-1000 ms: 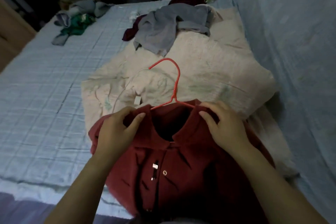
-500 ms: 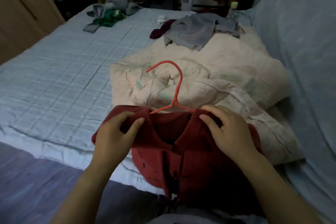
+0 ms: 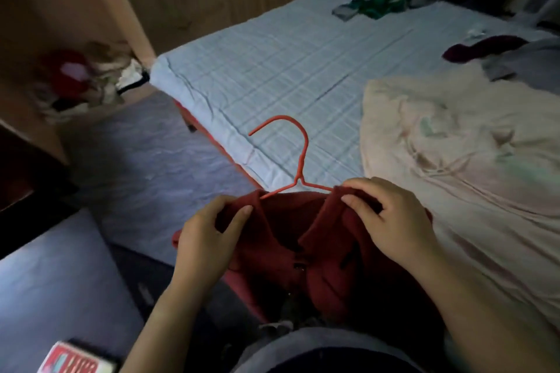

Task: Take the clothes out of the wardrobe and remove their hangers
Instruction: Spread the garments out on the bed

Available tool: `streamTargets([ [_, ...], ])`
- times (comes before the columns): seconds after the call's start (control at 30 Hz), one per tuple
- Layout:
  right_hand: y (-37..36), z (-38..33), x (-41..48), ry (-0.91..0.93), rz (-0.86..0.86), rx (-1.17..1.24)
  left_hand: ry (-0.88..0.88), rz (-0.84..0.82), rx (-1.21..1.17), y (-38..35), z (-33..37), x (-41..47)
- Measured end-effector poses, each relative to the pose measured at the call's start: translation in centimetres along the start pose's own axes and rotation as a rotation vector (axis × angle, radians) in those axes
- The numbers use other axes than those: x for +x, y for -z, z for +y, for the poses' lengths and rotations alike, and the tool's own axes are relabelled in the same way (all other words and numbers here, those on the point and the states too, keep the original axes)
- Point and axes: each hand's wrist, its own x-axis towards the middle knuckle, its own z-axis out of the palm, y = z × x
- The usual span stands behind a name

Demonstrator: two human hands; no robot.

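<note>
A dark red collared garment [image 3: 285, 239] hangs in front of me on an orange wire hanger [image 3: 298, 157], whose hook sticks up above the collar. My left hand [image 3: 206, 236] pinches the left side of the collar and shoulder. My right hand [image 3: 391, 218] grips the right side of the collar. The hanger's arms are hidden inside the garment. The garment's lower part drops out of sight over my lap, near the bed's front corner.
A bed with a light blue checked sheet [image 3: 288, 63] fills the middle. A cream quilt [image 3: 454, 142] lies at right, grey and maroon clothes [image 3: 509, 54] behind it, a green-grey pile [image 3: 381, 0] far back. A wooden wardrobe [image 3: 60, 39] with heaped clothes stands at left.
The view has swung left, so the wardrobe and floor now show. The red garment has come off the quilt toward the bed's corner, both hands holding the collar throughout.
</note>
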Motion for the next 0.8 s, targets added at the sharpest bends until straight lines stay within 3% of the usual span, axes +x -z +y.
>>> streamTargets([
  [0.3, -9.4, -3.4, 9.9, 0.07, -0.246, 0.128, 0.14, 0.124, 0.073, 6.4, -6.8, 6.7],
  [0.57, -21.9, -6.2, 28.4, 0.209, -0.46, 0.185, 0.363, 0.24, 0.15, 11.8, -13.0, 20.4],
  [0.8, -31.6, -13.0, 42.7, 0.414, -0.523, 0.23, 0.47, 0.431, 0.16, 18.5, -17.6, 30.5],
])
